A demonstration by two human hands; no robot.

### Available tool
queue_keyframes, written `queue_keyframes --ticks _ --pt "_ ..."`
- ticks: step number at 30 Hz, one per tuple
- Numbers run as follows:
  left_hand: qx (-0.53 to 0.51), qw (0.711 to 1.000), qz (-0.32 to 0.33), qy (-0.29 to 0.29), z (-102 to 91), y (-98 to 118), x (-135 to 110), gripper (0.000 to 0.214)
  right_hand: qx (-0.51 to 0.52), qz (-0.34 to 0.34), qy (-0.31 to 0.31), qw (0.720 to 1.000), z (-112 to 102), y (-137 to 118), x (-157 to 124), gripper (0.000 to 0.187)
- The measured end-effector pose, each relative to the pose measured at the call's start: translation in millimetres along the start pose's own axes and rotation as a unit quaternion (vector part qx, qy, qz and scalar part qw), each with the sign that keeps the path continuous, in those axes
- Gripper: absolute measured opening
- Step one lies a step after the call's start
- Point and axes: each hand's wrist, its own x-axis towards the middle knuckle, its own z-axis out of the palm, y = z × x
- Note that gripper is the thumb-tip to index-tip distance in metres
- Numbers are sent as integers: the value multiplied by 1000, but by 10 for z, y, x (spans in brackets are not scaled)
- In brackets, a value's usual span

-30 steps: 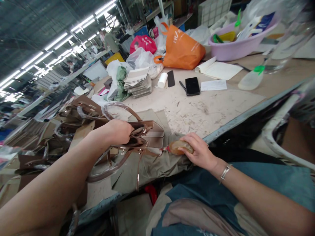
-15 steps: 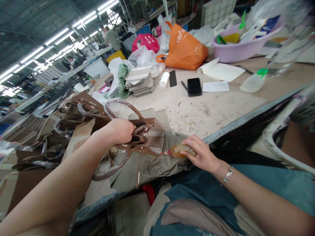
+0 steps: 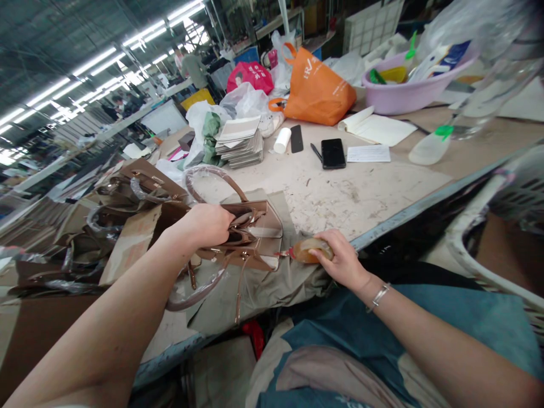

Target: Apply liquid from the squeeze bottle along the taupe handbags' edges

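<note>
Right hand (image 3: 342,258) grips an amber, red-nozzled plastic bottle (image 3: 312,251) beside a brown leather-look handbag (image 3: 268,246) on grey-green cloth (image 3: 259,294); left hand (image 3: 210,225) dips into the bag, fingers hidden, grip unclear. Other brown handbags (image 3: 148,171) crowd the left; a white plastic basket (image 3: 461,243) is cut off rightward.

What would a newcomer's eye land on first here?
Probably the bright orange bag towards the back of the table, with a pink bag to its left and a lilac basin to its right. Nearer, the left hand is at the open mouth of a brown handbag, while the right hand holds an amber bottle, its red nozzle pointing towards the handbag.
</note>
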Motion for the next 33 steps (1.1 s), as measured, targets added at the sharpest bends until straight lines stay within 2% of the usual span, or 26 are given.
queue_keyframes --ticks 5,11,17,23,29,33 --pt "-4 1000 9 16 20 0 -5 30 -23 15 32 999 20 71 47 24" --pt "0 1000 15 13 24 -6 0 29 17 16 -18 1000 -8 82 52 24" --pt "-8 1000 10 8 -24 19 -20 29 -31 24 40 998 56 143 128 23" --pt "-16 1000 -2 -1 -51 31 -27 32 33 21 -35 999 45 94 136 25" --pt "-20 1000 -1 11 -25 20 -5 30 -26 55 37 997 75 183 152 24" --pt "-14 1000 -4 12 -34 24 -3 30 9 42 -17 999 45 180 168 25"
